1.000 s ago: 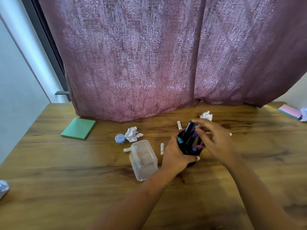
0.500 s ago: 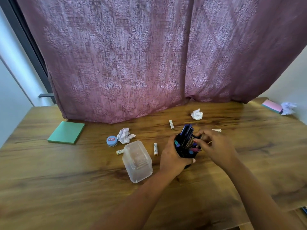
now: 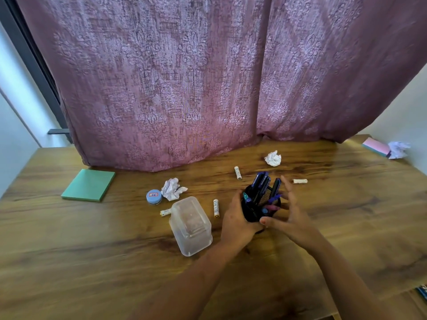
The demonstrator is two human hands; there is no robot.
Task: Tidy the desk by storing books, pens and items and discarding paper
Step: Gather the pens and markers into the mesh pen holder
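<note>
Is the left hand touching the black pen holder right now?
Touching. The head view shows the left hand wrapped around the near left side of the black mesh pen holder, with no gap between them.

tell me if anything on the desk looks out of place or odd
Yes. Four batteries lie loose around the pen holder, three crumpled paper balls sit undiscarded, and the clear plastic container stands upside down.

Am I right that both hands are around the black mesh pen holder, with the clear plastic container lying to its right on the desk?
Not quite: the head view shows the clear plastic container lying to the left of the black mesh pen holder, not its right. The left hand and right hand are indeed around the holder on the desk.
</note>
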